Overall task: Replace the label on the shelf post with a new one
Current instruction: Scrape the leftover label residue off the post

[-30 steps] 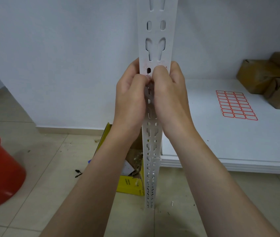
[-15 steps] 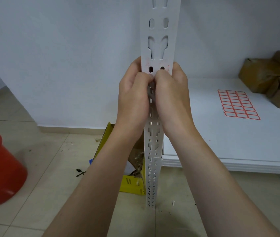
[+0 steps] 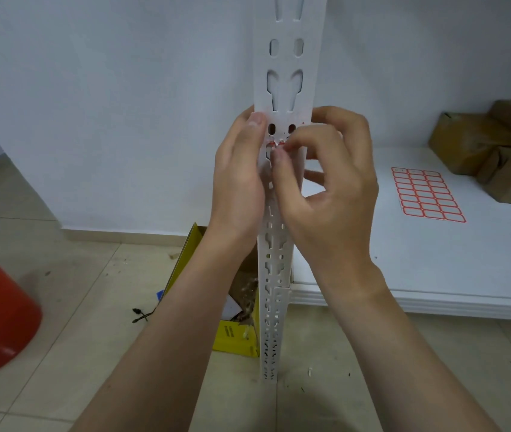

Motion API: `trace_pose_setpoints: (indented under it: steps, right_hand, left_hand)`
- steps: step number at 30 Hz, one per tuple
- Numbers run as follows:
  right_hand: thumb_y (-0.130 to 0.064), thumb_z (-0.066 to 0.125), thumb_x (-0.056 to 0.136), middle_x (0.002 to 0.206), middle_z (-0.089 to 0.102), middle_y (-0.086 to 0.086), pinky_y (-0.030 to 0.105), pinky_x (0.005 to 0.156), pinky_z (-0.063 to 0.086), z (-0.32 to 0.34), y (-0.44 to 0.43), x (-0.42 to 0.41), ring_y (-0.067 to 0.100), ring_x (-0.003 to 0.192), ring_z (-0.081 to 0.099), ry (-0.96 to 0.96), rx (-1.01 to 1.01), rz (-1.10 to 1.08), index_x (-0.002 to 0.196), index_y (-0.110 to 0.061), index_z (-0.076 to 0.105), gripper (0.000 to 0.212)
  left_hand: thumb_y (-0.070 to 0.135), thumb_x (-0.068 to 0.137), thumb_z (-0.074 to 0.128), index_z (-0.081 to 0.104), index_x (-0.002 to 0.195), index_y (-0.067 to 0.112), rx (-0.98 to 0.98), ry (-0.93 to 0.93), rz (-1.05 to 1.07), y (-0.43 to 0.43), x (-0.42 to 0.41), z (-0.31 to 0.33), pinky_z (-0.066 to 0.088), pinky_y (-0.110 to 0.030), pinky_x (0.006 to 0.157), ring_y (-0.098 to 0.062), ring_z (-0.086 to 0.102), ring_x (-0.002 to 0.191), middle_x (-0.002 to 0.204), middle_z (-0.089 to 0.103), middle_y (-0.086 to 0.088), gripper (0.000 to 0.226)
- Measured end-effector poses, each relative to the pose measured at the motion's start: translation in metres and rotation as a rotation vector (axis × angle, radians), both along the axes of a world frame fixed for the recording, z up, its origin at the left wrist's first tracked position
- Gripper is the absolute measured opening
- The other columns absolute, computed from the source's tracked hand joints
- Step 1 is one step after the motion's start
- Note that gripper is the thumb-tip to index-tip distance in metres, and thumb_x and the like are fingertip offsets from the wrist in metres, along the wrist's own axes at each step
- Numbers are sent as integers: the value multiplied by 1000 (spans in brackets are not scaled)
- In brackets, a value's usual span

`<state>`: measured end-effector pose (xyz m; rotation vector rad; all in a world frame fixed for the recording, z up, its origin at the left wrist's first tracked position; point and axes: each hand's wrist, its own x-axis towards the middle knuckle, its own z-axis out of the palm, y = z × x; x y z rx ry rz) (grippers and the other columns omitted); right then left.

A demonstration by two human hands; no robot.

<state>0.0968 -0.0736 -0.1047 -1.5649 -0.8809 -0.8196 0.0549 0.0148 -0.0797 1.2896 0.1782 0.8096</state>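
The left hand (image 3: 238, 182) grips the white shelf post (image 3: 285, 57) from its left side, thumb on the front. At the post's face the right hand (image 3: 332, 188) pinches the torn red-edged label (image 3: 279, 144), its other fingers loosely spread. A label sheet (image 3: 425, 194) lies on the shelf (image 3: 435, 260) right of the post.

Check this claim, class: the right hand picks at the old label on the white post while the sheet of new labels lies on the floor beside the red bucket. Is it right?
Not quite. The head view shows the sheet of new labels lying on the white shelf, right of the post, not on the floor. The rest holds.
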Motion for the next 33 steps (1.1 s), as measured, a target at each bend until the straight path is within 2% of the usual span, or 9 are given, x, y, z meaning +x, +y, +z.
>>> trace_pose_setpoints:
  steps: [2, 6, 12, 15, 18, 22, 27, 30, 33]
  right_hand:
    - [-22, 71, 101, 127, 65, 13, 38, 65, 63, -1, 0, 0, 12, 97, 61, -32, -30, -48, 100, -11, 76, 12]
    - [-22, 72, 102, 123, 69, 14, 39, 57, 61, 2, -2, 0, 15, 86, 67, -69, -33, -93, 98, -13, 79, 12]
    - [-20, 73, 99, 117, 72, 11, 33, 60, 58, 7, -2, -1, 12, 85, 67, -74, -30, -125, 96, -14, 80, 9]
    - [-20, 72, 99, 119, 71, 11, 40, 61, 60, 6, -2, 0, 15, 91, 67, -61, -34, -115, 97, -14, 80, 10]
    - [-23, 70, 100, 122, 72, 9, 41, 59, 61, 5, -1, -2, 16, 90, 68, -60, -40, -120, 97, -15, 79, 13]
    - [-21, 70, 98, 121, 72, 7, 41, 55, 60, 8, 1, -4, 17, 87, 69, -44, -23, -129, 95, -16, 79, 11]
    - [-21, 71, 95, 121, 71, 7, 43, 54, 59, 9, 2, -5, 22, 84, 70, -22, -6, -122, 92, -16, 78, 9]
    - [-21, 72, 94, 122, 71, 7, 40, 54, 59, 9, 2, -6, 20, 80, 70, -40, -4, -130, 92, -16, 78, 8]
    - [-22, 76, 94, 131, 71, 8, 26, 56, 51, 1, 5, -6, 20, 79, 71, -59, -71, -163, 90, -16, 77, 8]
  left_hand:
    - [41, 96, 47, 52, 145, -2, -18, 0, 2, 2, 2, -1, 46, -55, 116, -35, 59, 136, 143, 61, -24, 66]
    - [44, 95, 46, 54, 144, -1, -2, 1, 0, 5, 4, -4, 47, -53, 116, -31, 62, 133, 140, 64, -20, 66]
    - [40, 97, 45, 55, 141, -4, 0, -22, -18, 7, 4, -5, 50, -52, 113, -33, 66, 127, 134, 67, -24, 63]
    - [34, 99, 45, 58, 130, -5, 24, -52, -58, 6, 1, -4, 55, -45, 106, -33, 69, 120, 126, 70, -23, 52]
    - [26, 97, 44, 61, 126, 3, 60, -66, -85, 5, -1, -2, 58, -38, 97, -31, 69, 118, 124, 71, -20, 41]
    - [12, 89, 40, 60, 127, -1, 86, -83, -109, 5, 0, -3, 56, -36, 91, -24, 68, 108, 117, 72, -18, 45]
    - [11, 88, 39, 58, 131, -2, 91, -85, -100, 4, -1, -3, 59, -34, 92, -27, 69, 112, 119, 72, -15, 49]
    - [11, 87, 39, 58, 132, -3, 105, -71, -80, 2, -2, -3, 59, -35, 93, -28, 69, 112, 117, 72, -14, 50]
    - [10, 87, 40, 59, 130, -1, 113, -48, -64, 2, -2, -3, 59, -45, 96, -24, 68, 103, 114, 72, -17, 48]
